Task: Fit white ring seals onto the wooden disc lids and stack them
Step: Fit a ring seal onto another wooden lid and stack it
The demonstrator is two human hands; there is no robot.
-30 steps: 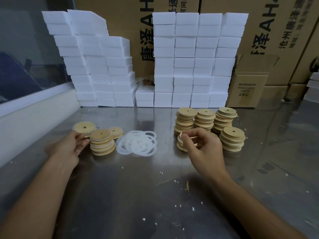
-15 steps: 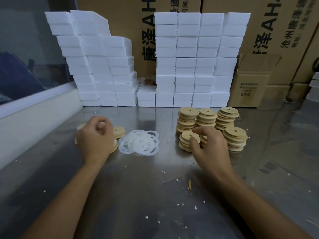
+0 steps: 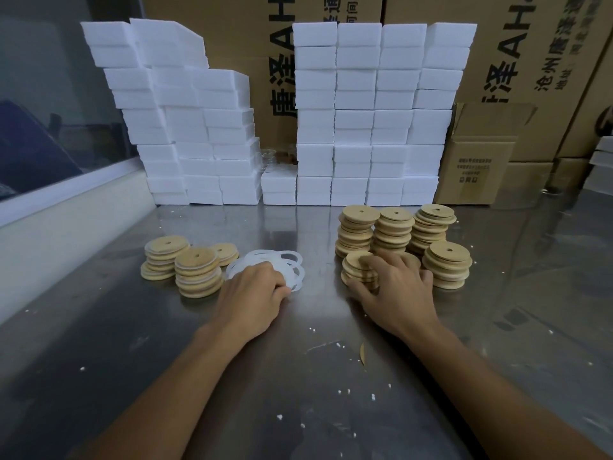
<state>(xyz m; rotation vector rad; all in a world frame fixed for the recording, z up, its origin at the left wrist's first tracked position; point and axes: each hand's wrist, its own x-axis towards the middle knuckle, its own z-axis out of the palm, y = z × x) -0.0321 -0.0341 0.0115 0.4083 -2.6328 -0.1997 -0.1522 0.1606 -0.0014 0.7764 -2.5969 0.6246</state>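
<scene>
Our left hand [image 3: 253, 293] lies knuckles up on the near edge of the pile of white rings [image 3: 282, 265], its fingers bent down onto them; whether a ring is actually pinched under the fingertips we cannot tell, since the back of the hand covers them. Our right hand [image 3: 396, 293] is spread over a short stack of wooden discs [image 3: 358, 267] at the near left of the right-hand group, the thumb against the stack's near side and the fingers curled over its top and far side. This hand is blurred, so we cannot make out which disc it has hold of.

Behind that short stack stand three taller stacks of discs [image 3: 394, 232] in a row, and a fourth stack [image 3: 447, 263] sits just right of our right hand, touching or nearly touching the fingers. Left of the rings are three more stacks: a middle one [image 3: 198, 272] nearest us, one further left [image 3: 164, 257], and a low one [image 3: 226, 253] behind, just beside the rings. White edges show between the discs of these left stacks.

All of it rests on a steel table [image 3: 99, 327] dotted with white crumbs. Along the far edge are walls of white foam blocks [image 3: 371, 111], with brown cartons [image 3: 477, 154] behind and to the right.
</scene>
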